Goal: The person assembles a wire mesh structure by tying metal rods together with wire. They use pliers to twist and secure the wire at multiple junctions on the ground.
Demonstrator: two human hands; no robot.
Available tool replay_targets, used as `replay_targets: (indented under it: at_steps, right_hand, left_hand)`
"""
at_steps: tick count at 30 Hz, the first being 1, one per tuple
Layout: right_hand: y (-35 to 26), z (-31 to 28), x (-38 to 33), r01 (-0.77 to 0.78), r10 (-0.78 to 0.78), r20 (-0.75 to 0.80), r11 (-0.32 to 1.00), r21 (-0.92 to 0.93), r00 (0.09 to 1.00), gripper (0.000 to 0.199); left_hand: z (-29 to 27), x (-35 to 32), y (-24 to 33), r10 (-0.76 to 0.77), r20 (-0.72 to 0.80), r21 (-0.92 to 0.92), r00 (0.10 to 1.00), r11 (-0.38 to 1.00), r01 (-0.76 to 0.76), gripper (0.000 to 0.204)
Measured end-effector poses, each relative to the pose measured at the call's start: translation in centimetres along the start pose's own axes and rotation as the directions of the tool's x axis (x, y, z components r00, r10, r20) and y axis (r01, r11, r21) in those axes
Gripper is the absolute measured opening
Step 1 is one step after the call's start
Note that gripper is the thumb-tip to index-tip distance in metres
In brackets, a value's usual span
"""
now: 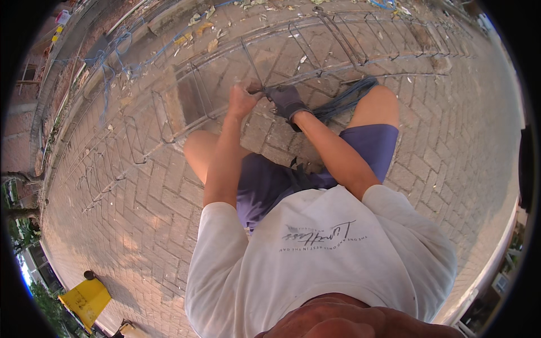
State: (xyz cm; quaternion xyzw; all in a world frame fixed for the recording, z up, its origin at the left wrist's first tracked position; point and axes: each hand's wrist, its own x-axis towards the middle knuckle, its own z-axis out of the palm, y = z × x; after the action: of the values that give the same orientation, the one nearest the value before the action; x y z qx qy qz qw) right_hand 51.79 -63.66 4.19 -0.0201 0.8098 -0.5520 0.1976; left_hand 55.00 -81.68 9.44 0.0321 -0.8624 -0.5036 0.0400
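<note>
A long cage of thin steel rebar [304, 74] lies across the paving in front of my knees, with bent stirrups [251, 59] along its bars. At one crossing of stirrup and bar my two hands nearly meet. My bare left hand [242, 101] is closed there, its fingertips pinched by the joint; what they hold is too small to make out. My right hand [286, 101], in a dark glove, is closed just right of it, and its fingers hide what is in them. A bundle of dark tie wire [349, 98] lies beside my right knee.
A flat board or slab [183, 104] lies under the cage on the left. Blue cord [115, 48] is tangled near the far-left kerb. Dry leaves [211, 45] are scattered beyond the cage. A yellow object [87, 299] stands at the lower left. Brick paving [434, 163] surrounds me.
</note>
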Motion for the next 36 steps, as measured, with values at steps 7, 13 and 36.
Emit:
replay_targets:
  at_steps: [7, 13, 36]
  right_hand:
    - [-1.8, -4.2, -5.8, -0.039, 0.047, 0.042, 0.985, -0.167, 0.998, 0.03]
    - [-4.4, -3.3, -7.9, 0.31, -0.242, 0.194, 0.709, -0.633, 0.951, 0.024]
    - [-5.6, -8.9, -4.3, 0.108, 0.104, 0.35, 0.838, -0.535, 0.931, 0.05]
  left_hand:
    - [-0.2, -0.4, 1.0, 0.067, -0.029, 0.127, 0.997, 0.99, -0.062, 0.026]
    - [0.1, -0.2, 0.4, 0.049, -0.014, 0.122, 0.999, 0.991, -0.047, 0.025]
    - [-1.1, 0.9, 0.3, -0.104, 0.131, 0.022, 0.986, 0.995, 0.102, 0.029]
